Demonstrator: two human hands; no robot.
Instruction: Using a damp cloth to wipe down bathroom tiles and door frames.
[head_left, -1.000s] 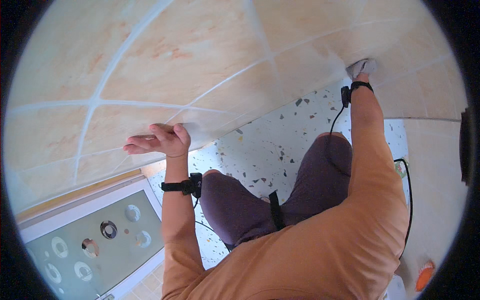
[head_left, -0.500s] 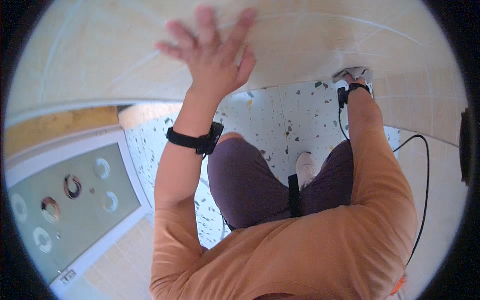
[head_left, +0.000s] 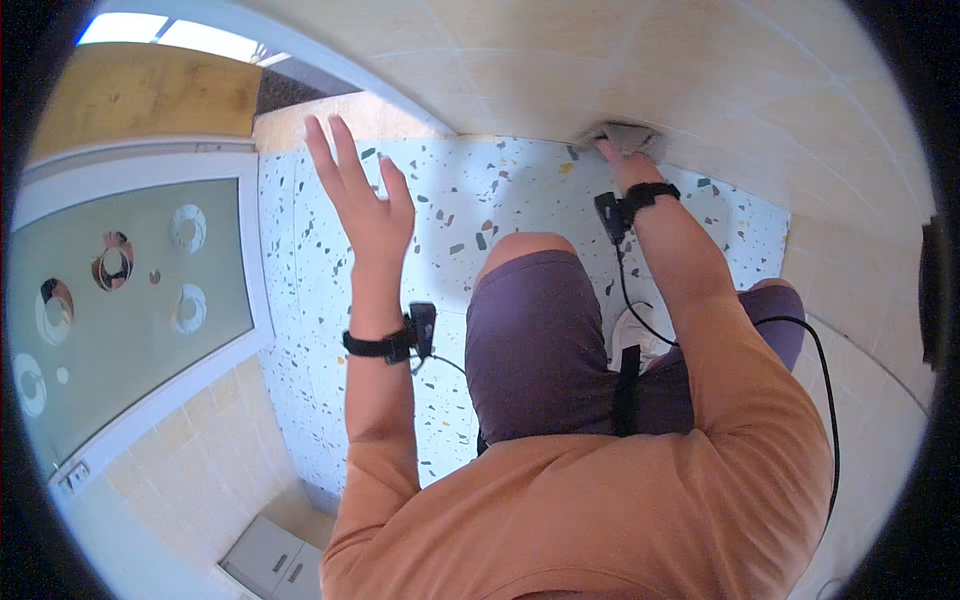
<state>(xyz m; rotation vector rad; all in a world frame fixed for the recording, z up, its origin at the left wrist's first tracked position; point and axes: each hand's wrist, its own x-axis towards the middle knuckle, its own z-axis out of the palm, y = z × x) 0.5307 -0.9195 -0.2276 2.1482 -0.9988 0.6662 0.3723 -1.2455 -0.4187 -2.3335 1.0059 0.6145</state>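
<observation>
My right hand (head_left: 622,155) presses a grey cloth (head_left: 632,138) against the foot of the beige tiled wall (head_left: 560,60), right where it meets the speckled floor. Part of the hand is hidden by the cloth. Out in front and to the left, my left hand (head_left: 368,200) hangs in the air over the floor with fingers stretched apart, holding nothing. Black wrist straps (head_left: 385,347) with small dark boxes sit on both forearms.
Along the left stands a white-framed door (head_left: 130,280) with a frosted panel and round patterns. Behind it is a yellowish wooden board (head_left: 150,95). Grey drawers (head_left: 268,560) sit at lower left. Black cables run from my wrists over the terrazzo floor (head_left: 310,330).
My left hand has come away from the wall and dropped toward the left. The right hand with the cloth has shifted left along the wall's base. My view has turned too.
</observation>
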